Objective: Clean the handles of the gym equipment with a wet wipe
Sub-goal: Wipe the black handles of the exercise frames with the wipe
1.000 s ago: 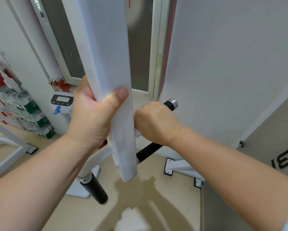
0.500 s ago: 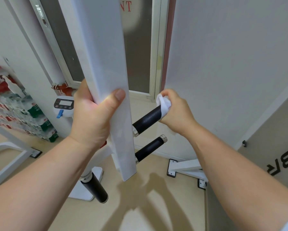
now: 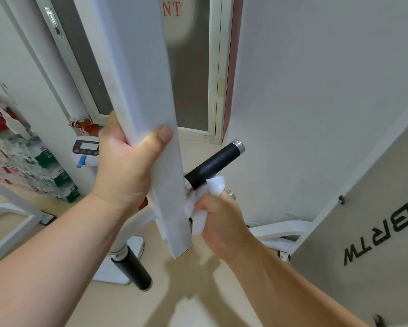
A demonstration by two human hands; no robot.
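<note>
Just right of the post (image 3: 148,128) gripped by the left hand (image 3: 127,166), the right hand (image 3: 219,220), fingers closed on the wipe (image 3: 212,187), sits at the near end of the handle (image 3: 213,165), which runs far-right.

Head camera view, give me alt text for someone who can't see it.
A right hand holds a white wet wipe at the inner end of a black handle, while the left hand grips a white upright beam.

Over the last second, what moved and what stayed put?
The right hand with the wet wipe slid out to the capped end of the upper black handle, then back down to its base by the white post, now partly covering the lower handle. The left hand kept its grip on the post. The near black handle stayed untouched.
</note>
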